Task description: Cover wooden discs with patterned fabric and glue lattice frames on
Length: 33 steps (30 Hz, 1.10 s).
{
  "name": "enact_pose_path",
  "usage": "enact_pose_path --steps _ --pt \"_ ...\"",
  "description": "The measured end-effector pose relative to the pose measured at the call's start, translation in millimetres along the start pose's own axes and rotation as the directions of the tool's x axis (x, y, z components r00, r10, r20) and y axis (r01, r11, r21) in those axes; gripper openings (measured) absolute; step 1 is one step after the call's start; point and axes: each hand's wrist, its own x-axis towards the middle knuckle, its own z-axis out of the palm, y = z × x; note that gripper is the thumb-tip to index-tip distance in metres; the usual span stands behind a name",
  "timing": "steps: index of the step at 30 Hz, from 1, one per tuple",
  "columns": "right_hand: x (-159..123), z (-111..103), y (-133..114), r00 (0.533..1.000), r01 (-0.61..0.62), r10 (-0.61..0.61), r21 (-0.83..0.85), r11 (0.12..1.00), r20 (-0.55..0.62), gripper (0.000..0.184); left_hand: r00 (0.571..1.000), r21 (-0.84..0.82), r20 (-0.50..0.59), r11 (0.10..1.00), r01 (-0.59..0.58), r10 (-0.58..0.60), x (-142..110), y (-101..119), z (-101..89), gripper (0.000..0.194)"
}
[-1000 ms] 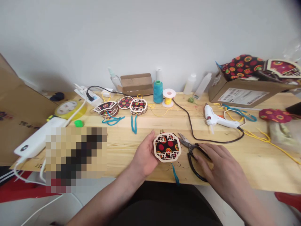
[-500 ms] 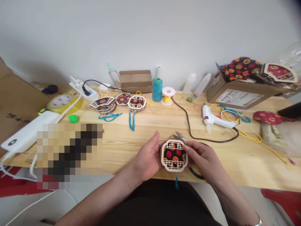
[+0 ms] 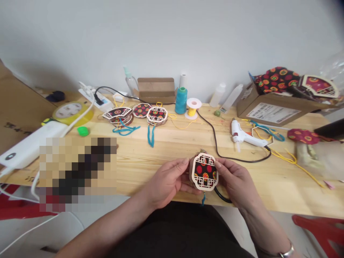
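Both my hands hold a small wooden lattice ornament (image 3: 204,171) with red-and-black patterned fabric inside, tilted slightly to the left, above the near edge of the wooden table (image 3: 166,147). My left hand (image 3: 166,181) grips its left side with closed fingers. My right hand (image 3: 236,181) pinches its right edge. A teal tassel (image 3: 203,199) hangs from the ornament's bottom. Black scissor handles (image 3: 220,195) show under my right hand; the blades are hidden.
Several finished ornaments (image 3: 139,114) with teal tassels lie at the back. A teal thread cone (image 3: 181,100), yellow cord spool (image 3: 193,108), white glue gun (image 3: 244,137) with black cord, cardboard box (image 3: 279,104) of fabric, power strip (image 3: 95,100) and yellow tape roll (image 3: 71,113) surround them.
My right hand left the scissors and took hold of the ornament's right side. Both hands then shifted the ornament right and tilted it.
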Motion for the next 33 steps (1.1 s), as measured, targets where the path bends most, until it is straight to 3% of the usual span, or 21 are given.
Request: enact_pose_path --steps 10,21,33 --pt "-1.6 7.3 -4.9 0.997 -0.044 0.030 0.211 0.976 0.068 0.029 0.985 0.102 0.160 0.991 -0.084 0.067 -3.5 -1.8 -3.2 0.030" --pt "-1.9 8.9 -4.4 0.985 -0.120 0.078 0.290 0.949 0.153 0.024 0.979 0.160 0.181 0.979 -0.126 0.096 -4.6 -0.4 -1.9 0.030" --pt "-0.2 7.2 1.1 0.985 -0.124 0.082 0.290 0.949 0.154 0.022 0.980 0.147 0.174 0.981 -0.122 0.096 -5.1 -1.0 -0.9 0.031"
